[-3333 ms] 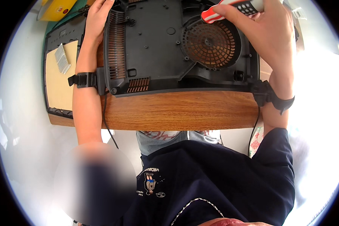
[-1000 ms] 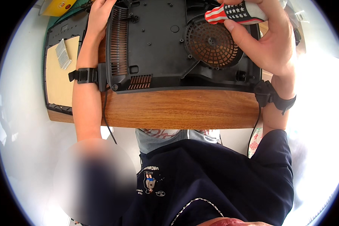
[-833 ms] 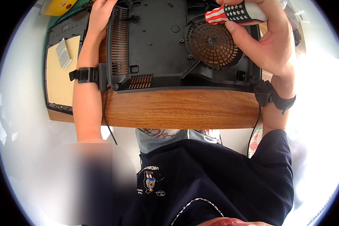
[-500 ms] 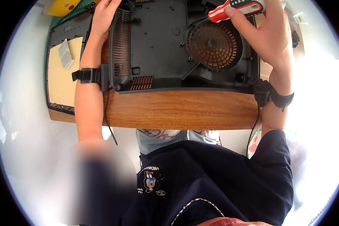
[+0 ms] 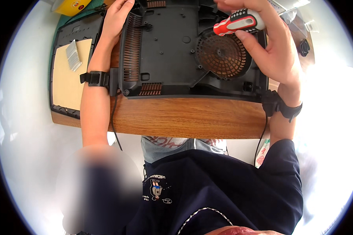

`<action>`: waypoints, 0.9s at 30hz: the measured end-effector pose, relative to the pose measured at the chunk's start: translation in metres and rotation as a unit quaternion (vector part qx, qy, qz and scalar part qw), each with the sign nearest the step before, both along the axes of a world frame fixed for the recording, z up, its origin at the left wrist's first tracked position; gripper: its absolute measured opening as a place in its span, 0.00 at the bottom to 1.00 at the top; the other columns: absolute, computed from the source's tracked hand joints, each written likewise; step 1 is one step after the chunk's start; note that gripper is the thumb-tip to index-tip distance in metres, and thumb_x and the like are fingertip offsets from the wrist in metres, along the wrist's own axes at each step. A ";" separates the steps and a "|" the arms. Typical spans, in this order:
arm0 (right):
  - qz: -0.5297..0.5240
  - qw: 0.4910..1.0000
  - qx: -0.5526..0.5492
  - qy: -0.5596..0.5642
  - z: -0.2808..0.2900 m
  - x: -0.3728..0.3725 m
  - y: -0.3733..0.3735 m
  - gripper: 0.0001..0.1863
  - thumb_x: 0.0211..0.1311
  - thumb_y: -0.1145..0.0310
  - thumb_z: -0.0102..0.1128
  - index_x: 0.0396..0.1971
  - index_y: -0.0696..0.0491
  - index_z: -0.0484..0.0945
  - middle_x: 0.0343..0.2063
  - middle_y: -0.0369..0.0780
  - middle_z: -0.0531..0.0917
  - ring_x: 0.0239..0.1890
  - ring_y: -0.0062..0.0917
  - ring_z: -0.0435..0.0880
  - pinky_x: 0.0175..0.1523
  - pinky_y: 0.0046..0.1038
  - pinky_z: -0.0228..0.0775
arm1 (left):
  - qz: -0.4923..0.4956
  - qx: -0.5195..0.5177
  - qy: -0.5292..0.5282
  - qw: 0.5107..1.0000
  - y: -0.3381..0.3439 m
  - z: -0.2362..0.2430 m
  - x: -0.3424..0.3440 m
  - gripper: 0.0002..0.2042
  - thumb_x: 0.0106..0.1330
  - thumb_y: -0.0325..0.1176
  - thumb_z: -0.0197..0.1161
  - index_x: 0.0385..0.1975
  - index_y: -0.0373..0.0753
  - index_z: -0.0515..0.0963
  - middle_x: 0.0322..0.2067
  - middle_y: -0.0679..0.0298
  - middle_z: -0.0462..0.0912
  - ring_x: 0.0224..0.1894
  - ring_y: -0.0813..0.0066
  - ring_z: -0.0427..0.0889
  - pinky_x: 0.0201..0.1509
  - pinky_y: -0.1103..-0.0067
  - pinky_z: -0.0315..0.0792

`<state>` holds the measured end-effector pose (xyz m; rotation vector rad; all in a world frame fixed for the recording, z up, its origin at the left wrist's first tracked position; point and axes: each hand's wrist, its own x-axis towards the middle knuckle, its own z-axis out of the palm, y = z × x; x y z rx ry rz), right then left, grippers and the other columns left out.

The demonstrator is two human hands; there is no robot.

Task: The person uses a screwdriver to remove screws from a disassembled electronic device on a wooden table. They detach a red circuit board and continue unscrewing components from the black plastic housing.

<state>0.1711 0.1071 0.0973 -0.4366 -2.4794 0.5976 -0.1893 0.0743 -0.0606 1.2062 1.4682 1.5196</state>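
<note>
head: screwdriver (image 5: pixel 239 21), red/white/black handle, clamped in right hand (image 5: pixel 272 47) fingers above round fan grille (image 5: pixel 222 55); long axis near-horizontal, handle end left, tip hidden | left hand (image 5: pixel 115 19) fingers closed on upturned black housing (image 5: pixel 164 51) left edge, on wooden surface (image 5: pixel 184 117) | tan-topped tray (image 5: pixel 66 78) with ribbed metal block (image 5: pixel 73 55) at left | yellow object (image 5: pixel 72 6) top-left

The top edge of the frame cuts off the black plastic appliance base (image 5: pixel 184 47), the left hand (image 5: pixel 115 21)'s fingertips and the round yellow object (image 5: pixel 70 6). A blurred patch covers the lower left.
</note>
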 end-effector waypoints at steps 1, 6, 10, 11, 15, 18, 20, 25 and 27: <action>-0.038 0.999 -0.003 -0.009 0.000 -0.002 -0.002 0.23 0.57 0.74 0.75 0.51 0.57 0.75 0.42 0.45 0.88 0.44 0.34 0.90 0.51 0.32 0.80 | 0.011 0.001 0.021 1.000 0.001 0.000 0.001 0.10 0.79 0.38 0.58 0.44 0.36 0.76 0.33 0.71 0.76 0.36 0.83 0.75 0.42 0.80 0.70; -0.240 0.968 0.041 -0.060 0.008 -0.011 -0.018 0.20 0.57 0.69 0.77 0.46 0.58 0.78 0.35 0.44 0.88 0.40 0.32 0.90 0.46 0.29 0.79 | 0.004 0.017 0.041 0.999 0.003 -0.002 0.001 0.10 0.79 0.37 0.58 0.42 0.36 0.76 0.33 0.72 0.75 0.36 0.83 0.74 0.42 0.80 0.69; -0.225 0.971 0.080 0.004 0.004 -0.022 -0.025 0.22 0.56 0.62 0.79 0.43 0.58 0.78 0.30 0.44 0.87 0.36 0.30 0.89 0.44 0.27 0.78 | 0.003 0.010 0.059 0.998 0.000 -0.004 -0.006 0.10 0.79 0.37 0.58 0.42 0.36 0.75 0.33 0.72 0.75 0.36 0.83 0.74 0.42 0.80 0.69; -0.196 0.978 0.055 0.036 -0.007 -0.019 -0.018 0.22 0.56 0.61 0.79 0.43 0.58 0.78 0.30 0.45 0.87 0.36 0.31 0.89 0.44 0.27 0.77 | 0.000 0.013 0.056 0.998 0.001 -0.003 -0.003 0.09 0.79 0.37 0.57 0.42 0.36 0.75 0.33 0.72 0.75 0.36 0.83 0.74 0.42 0.80 0.69; -0.206 0.978 0.036 -0.022 -0.004 -0.011 -0.017 0.22 0.58 0.63 0.77 0.45 0.57 0.77 0.36 0.45 0.87 0.39 0.34 0.89 0.46 0.30 0.78 | -0.007 0.018 0.048 0.999 0.001 -0.001 0.000 0.09 0.79 0.37 0.57 0.42 0.36 0.76 0.33 0.72 0.75 0.36 0.83 0.74 0.42 0.80 0.69; -0.151 0.986 0.067 -0.027 -0.006 -0.003 -0.007 0.23 0.59 0.63 0.76 0.48 0.57 0.76 0.35 0.45 0.87 0.39 0.37 0.89 0.46 0.32 0.78 | -0.005 0.020 0.051 0.998 0.001 -0.002 -0.001 0.09 0.79 0.37 0.56 0.43 0.36 0.76 0.34 0.71 0.75 0.36 0.82 0.74 0.42 0.80 0.69; -0.101 0.993 0.068 0.007 -0.006 -0.006 -0.010 0.23 0.60 0.63 0.75 0.49 0.57 0.75 0.35 0.45 0.87 0.39 0.38 0.89 0.46 0.34 0.78 | 0.001 0.016 0.061 0.998 0.002 -0.002 0.000 0.10 0.79 0.37 0.57 0.43 0.36 0.76 0.34 0.71 0.75 0.37 0.82 0.74 0.43 0.79 0.69; -0.168 0.984 0.052 -0.037 -0.006 -0.006 -0.019 0.23 0.60 0.69 0.74 0.52 0.56 0.73 0.39 0.46 0.87 0.45 0.39 0.88 0.49 0.37 0.78 | -0.018 0.018 0.058 0.998 0.001 -0.001 -0.004 0.11 0.79 0.38 0.57 0.44 0.36 0.76 0.35 0.70 0.75 0.38 0.81 0.74 0.44 0.79 0.69; -0.202 0.977 0.053 -0.046 -0.007 -0.006 -0.018 0.24 0.59 0.72 0.74 0.54 0.56 0.73 0.41 0.46 0.87 0.47 0.39 0.89 0.51 0.37 0.78 | 0.007 0.003 0.056 0.998 0.001 0.001 0.002 0.11 0.79 0.39 0.57 0.44 0.36 0.76 0.35 0.70 0.75 0.38 0.81 0.74 0.45 0.78 0.69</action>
